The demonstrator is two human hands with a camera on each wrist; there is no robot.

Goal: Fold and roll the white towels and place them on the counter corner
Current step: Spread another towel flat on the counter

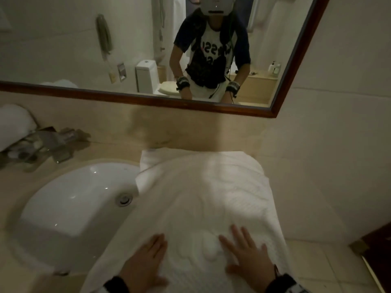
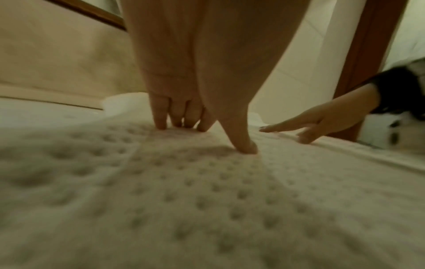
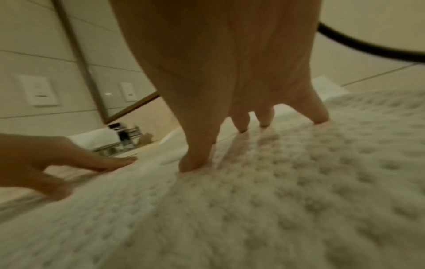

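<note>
White towel lies on the counter under both flat hands.

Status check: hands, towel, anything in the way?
Left hand and right hand both flat, pressing the towel. Towel spread on the counter, left edge overhanging the sink. Nothing on the towel.

White sink left, faucet behind, wood-framed mirror above
</note>
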